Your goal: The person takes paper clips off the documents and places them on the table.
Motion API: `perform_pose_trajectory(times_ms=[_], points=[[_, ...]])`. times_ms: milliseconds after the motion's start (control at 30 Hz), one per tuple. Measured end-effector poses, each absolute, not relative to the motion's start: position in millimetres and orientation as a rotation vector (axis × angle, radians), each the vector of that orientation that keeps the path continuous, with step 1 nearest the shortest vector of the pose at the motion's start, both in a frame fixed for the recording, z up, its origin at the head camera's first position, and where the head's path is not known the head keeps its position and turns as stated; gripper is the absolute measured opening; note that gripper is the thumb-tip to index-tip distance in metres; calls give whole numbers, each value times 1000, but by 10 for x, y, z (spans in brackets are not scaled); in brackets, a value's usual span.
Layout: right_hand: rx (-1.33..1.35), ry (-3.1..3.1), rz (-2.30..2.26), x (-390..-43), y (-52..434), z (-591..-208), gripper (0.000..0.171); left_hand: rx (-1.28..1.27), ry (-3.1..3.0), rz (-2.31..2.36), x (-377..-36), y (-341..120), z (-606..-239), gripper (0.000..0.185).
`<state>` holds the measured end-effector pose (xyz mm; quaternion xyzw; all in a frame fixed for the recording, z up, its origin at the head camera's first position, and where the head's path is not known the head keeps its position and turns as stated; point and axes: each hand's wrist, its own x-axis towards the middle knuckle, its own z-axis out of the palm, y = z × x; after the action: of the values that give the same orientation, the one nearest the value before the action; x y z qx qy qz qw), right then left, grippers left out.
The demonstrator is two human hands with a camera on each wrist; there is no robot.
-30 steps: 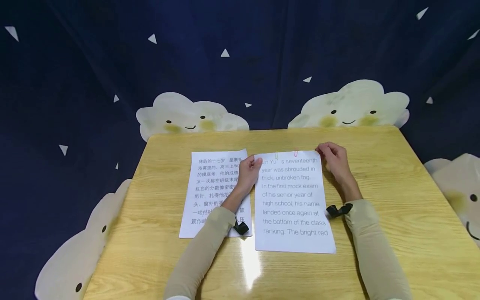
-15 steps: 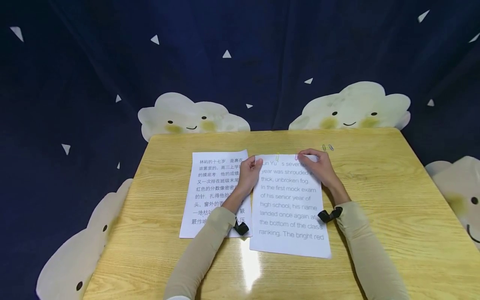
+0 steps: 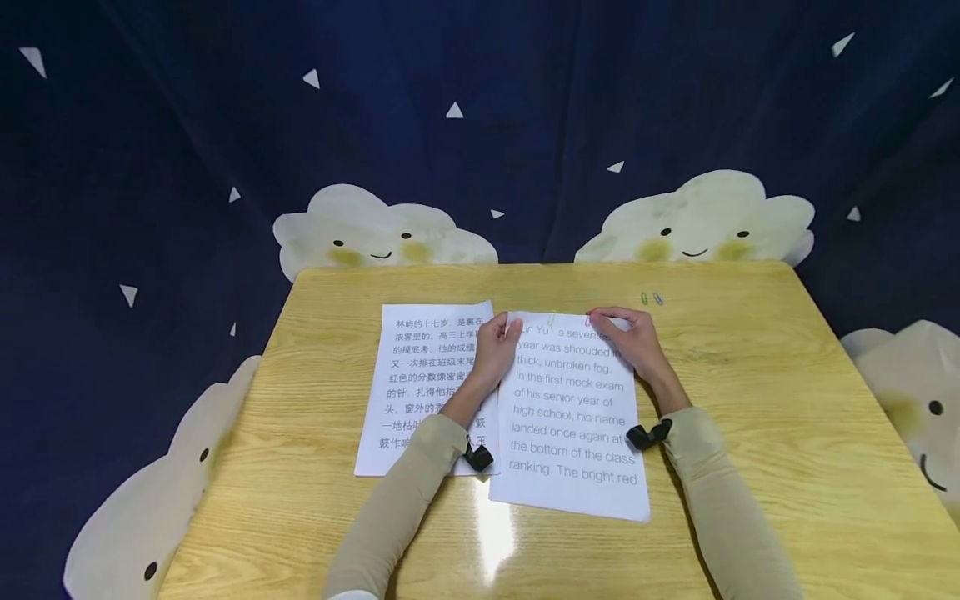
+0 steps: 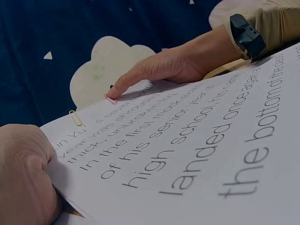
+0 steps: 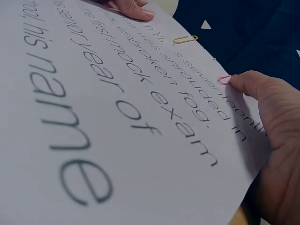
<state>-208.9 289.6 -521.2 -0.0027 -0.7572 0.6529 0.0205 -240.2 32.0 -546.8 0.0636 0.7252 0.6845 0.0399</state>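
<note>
My left hand (image 3: 496, 350) pinches the upper left corner of a white sheet of paper (image 3: 570, 492) printed in large English text. At its top edge, the thumb of my right hand (image 3: 633, 340) presses on a pink paper clip (image 5: 224, 80), with the fingers behind the sheet. A yellow paper clip (image 4: 75, 118) sits on the same edge, between the two hands. The sheet's upper right corner is hidden under the right hand in the head view. To the left lies a second sheet of paper (image 3: 420, 400) with Chinese text, partly covered by the left forearm.
A green paper clip (image 3: 643, 298) and a purple paper clip (image 3: 657, 298) lie side by side on the wooden table (image 3: 765, 417), beyond the right hand. A dark blue curtain (image 3: 525, 100) with cloud shapes hangs behind the table.
My right hand has moved from the English sheet's upper right corner leftward to the pink clip, uncovering the green and purple clips. The sheet's lower end has swung left; the left hand keeps its grip.
</note>
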Motion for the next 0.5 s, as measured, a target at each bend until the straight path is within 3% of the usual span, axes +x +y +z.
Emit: perform_pose_trajectory(times_ms=[500], points=[[-14, -2439, 1888, -2093, 2890, -5229, 26, 288, 2253, 2039, -2416, 316, -5509, 25]])
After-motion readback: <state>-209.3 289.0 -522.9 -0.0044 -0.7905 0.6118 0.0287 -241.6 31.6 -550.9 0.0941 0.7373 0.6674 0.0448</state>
